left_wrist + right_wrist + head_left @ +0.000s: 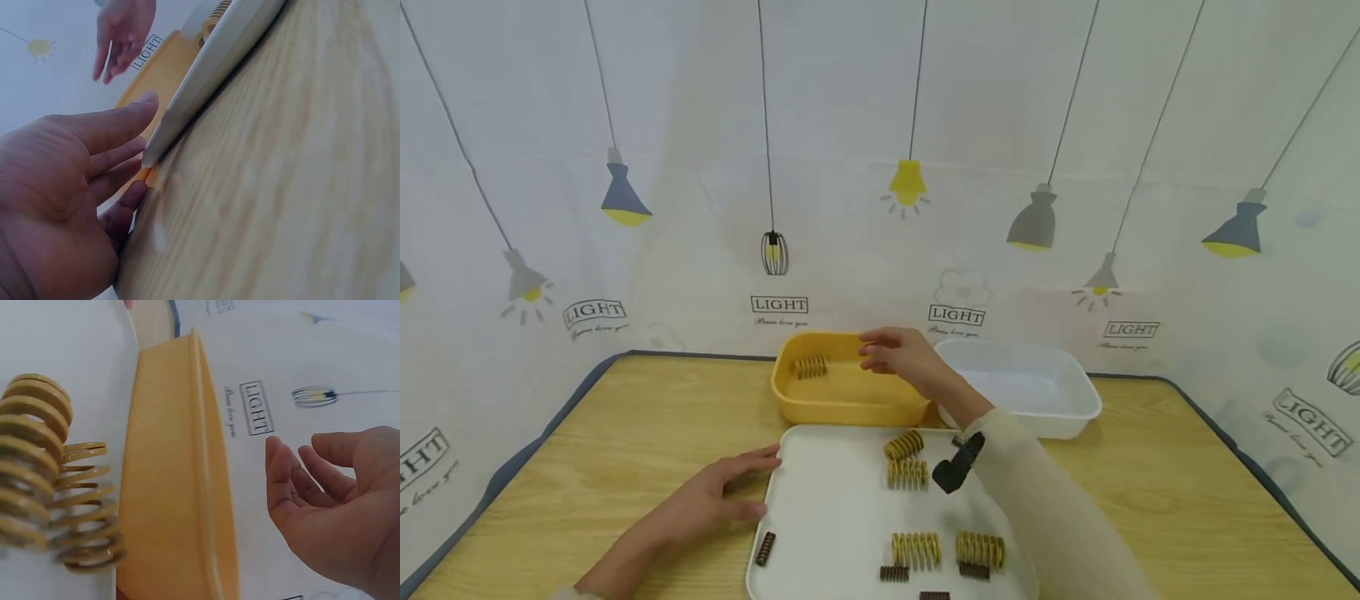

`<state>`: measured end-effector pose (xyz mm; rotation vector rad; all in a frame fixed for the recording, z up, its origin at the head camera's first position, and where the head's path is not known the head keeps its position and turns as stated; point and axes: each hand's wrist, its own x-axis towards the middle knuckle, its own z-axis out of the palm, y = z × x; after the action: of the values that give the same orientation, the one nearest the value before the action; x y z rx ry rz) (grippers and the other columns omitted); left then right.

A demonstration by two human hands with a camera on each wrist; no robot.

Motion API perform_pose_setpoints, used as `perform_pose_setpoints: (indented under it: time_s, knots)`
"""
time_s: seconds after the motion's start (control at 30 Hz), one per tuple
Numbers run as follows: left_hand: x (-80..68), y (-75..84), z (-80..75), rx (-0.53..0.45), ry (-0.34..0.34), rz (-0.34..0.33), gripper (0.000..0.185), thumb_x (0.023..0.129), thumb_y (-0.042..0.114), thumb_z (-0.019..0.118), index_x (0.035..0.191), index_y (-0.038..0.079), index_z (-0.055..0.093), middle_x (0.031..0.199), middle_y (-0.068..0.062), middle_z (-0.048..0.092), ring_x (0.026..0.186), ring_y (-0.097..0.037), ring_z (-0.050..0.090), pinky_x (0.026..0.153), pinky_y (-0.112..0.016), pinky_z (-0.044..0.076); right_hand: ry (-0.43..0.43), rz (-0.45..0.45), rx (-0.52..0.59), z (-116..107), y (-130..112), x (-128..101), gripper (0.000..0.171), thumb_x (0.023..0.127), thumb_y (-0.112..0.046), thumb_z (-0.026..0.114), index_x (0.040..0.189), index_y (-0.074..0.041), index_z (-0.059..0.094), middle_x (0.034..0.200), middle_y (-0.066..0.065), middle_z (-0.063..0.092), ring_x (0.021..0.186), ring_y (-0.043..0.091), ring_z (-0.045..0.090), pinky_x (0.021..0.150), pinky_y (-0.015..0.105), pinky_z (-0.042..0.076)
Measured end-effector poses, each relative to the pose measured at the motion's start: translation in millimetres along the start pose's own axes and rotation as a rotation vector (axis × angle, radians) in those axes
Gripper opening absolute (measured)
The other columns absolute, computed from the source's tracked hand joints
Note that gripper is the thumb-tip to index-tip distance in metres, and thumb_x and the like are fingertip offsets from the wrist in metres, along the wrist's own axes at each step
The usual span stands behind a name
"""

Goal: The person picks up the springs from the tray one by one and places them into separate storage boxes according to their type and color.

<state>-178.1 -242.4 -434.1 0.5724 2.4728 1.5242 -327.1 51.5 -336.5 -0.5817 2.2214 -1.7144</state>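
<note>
My right hand (901,360) hovers over the yellow bin (850,414), its fingers loosely bent and nothing between them. Inside that bin, toward the left, lies one yellow coil spring (811,367). My left hand (718,498) is at the left edge of the white tray (827,500); the left wrist view has its fingertips right at the tray's rim (187,100). Several thick yellow springs (916,550) lie on the tray's right half. Small dark springs (894,573) lie among them, and another dark spring (765,548) sits by the left rim.
A white bin (1060,392) stands right of the yellow one, both behind the tray on a wood-grain table (587,433). A curtain printed with lamps (842,250) rises at the table's back and sides. My right forearm passes over the tray's right side.
</note>
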Motion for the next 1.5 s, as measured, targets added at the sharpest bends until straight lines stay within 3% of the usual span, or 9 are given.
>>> perform_pose_setpoints:
  time_s: [0.17,0.37,0.67,0.73,0.83,0.93,1.1,1.33,1.5]
  knots:
    - [-0.9,0.3,-0.1,-0.008,-0.018,-0.032,0.054,0.084,0.029,0.073,0.133,0.015,0.056,0.151,-0.001,0.036,0.14,-0.03,0.02,0.097,-0.008,0.018,-0.006,-0.086,-0.036,-12,0,-31,0.026,0.098,-0.015,0.056,0.123,-0.006,0.06,0.116,0.01,0.064,0.102,0.028,0.062,0.087,0.037,0.05]
    - [-0.2,3.3,1.3,-0.002,-0.011,-0.01,0.055,0.084,0.03,0.073,0.134,0.014,0.056,0.151,-0.002,0.037,0.14,-0.032,0.02,0.098,-0.009,0.019,-0.065,-0.165,-0.048,-33,22,-70,0.031,0.098,-0.025,0.057,0.123,-0.008,0.06,0.118,0.014,0.062,0.103,0.036,0.059,0.089,0.052,0.046]
    - [0.1,3.5,-2.2,0.009,-0.001,-0.007,0.054,0.084,0.029,0.073,0.133,0.014,0.057,0.15,-0.004,0.038,0.14,-0.033,0.02,0.097,-0.009,0.018,-0.071,-0.144,-0.062,-53,59,-101,0.038,0.096,-0.026,0.06,0.123,0.0,0.058,0.116,0.022,0.062,0.102,0.042,0.057,0.084,0.048,0.049]
    - [0.5,4.3,-2.4,0.012,0.0,-0.015,0.054,0.084,0.029,0.073,0.133,0.014,0.057,0.15,-0.003,0.038,0.14,-0.033,0.02,0.104,-0.017,0.019,-0.076,-0.135,-0.07,-52,60,-107,0.038,0.096,-0.025,0.06,0.123,0.001,0.058,0.117,0.023,0.061,0.1,0.042,0.057,0.081,0.048,0.05]
    - [1.2,4.8,-2.7,0.011,0.001,-0.038,0.054,0.084,0.03,0.073,0.134,0.016,0.056,0.15,-0.001,0.037,0.14,-0.031,0.02,0.111,-0.039,0.018,-0.1,-0.118,-0.081,-50,62,-113,0.034,0.096,-0.022,0.06,0.122,0.0,0.06,0.118,0.02,0.061,0.1,0.038,0.059,0.081,0.046,0.05]
    - [1.5,4.9,-2.9,-0.007,-0.006,-0.054,0.055,0.084,0.03,0.073,0.135,0.016,0.056,0.151,0.0,0.036,0.141,-0.031,0.019,0.109,-0.057,0.011,-0.116,-0.101,-0.076,-49,68,-116,0.033,0.095,-0.018,0.061,0.122,0.001,0.059,0.119,0.018,0.062,0.1,0.029,0.061,0.083,0.041,0.051]
    - [1.2,4.6,-3.2,-0.016,-0.011,-0.037,0.055,0.084,0.028,0.073,0.134,0.014,0.055,0.151,-0.003,0.035,0.141,-0.033,0.017,0.109,-0.059,0.011,-0.101,-0.131,-0.067,-43,83,-117,0.032,0.092,-0.014,0.065,0.119,0.002,0.061,0.116,0.018,0.063,0.102,0.027,0.061,0.082,0.03,0.051]
    - [2.3,1.9,-2.3,-0.001,-0.016,-0.049,0.055,0.084,0.03,0.073,0.135,0.016,0.055,0.152,0.0,0.035,0.141,-0.03,0.018,0.109,-0.055,0.012,-0.092,-0.111,-0.095,-35,94,-117,0.034,0.089,-0.018,0.07,0.118,-0.003,0.064,0.113,0.014,0.064,0.092,0.027,0.059,0.062,0.026,0.049]
    - [2.6,1.3,-1.9,-0.001,-0.022,-0.038,0.055,0.084,0.029,0.073,0.134,0.014,0.056,0.151,-0.003,0.035,0.141,-0.032,0.019,0.107,-0.056,0.013,-0.099,-0.096,-0.026,-33,101,-119,0.035,0.087,-0.013,0.072,0.119,-0.003,0.063,0.115,0.017,0.062,0.091,0.023,0.06,0.066,0.024,0.05]
